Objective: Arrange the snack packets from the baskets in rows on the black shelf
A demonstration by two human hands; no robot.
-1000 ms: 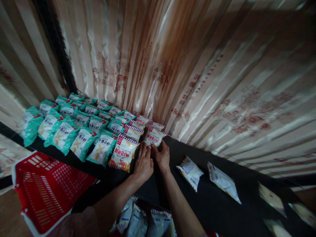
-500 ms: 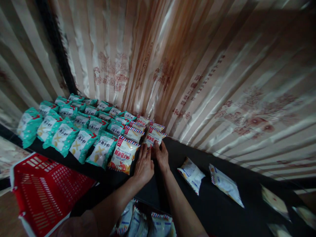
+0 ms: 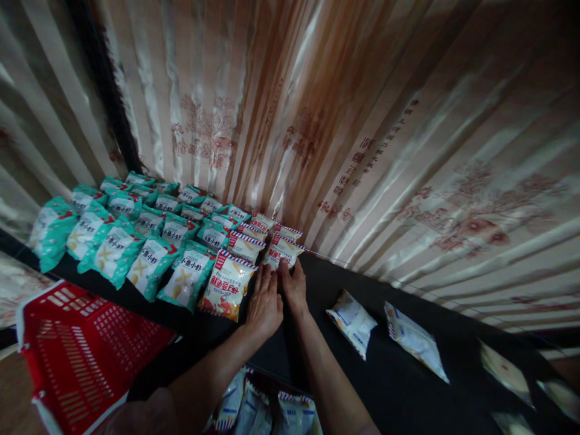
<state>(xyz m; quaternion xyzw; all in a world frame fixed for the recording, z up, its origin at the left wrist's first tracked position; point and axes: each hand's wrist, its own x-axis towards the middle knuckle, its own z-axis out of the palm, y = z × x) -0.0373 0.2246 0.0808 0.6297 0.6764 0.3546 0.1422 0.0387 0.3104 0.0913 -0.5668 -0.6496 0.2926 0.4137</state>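
Note:
Near the back of the black shelf (image 3: 312,344), a white and orange snack bag (image 3: 283,249) with a red-and-blue striped top edge stands upright between my hands. My left hand (image 3: 265,305) is at its lower left, fingers together and pressed to it. On its lower right side, my right hand (image 3: 294,287) grips with bent fingers; the bag's bottom is hidden behind both hands. Just left of my left hand stands a matching snack bag (image 3: 228,284), with several more of that kind behind.
Rows of teal snack bags (image 3: 185,275) fill the shelf's left. Two snack bags (image 3: 353,322) lie flat to the right, and blurred packets (image 3: 505,368) lie farther right. A red basket (image 3: 86,356) is below left; more bags (image 3: 254,408) are below my arms. A pleated curtain (image 3: 362,121) hangs behind.
My right hand has shifted very slightly left against the snack bag. The bag and the others on the shelf stay in place.

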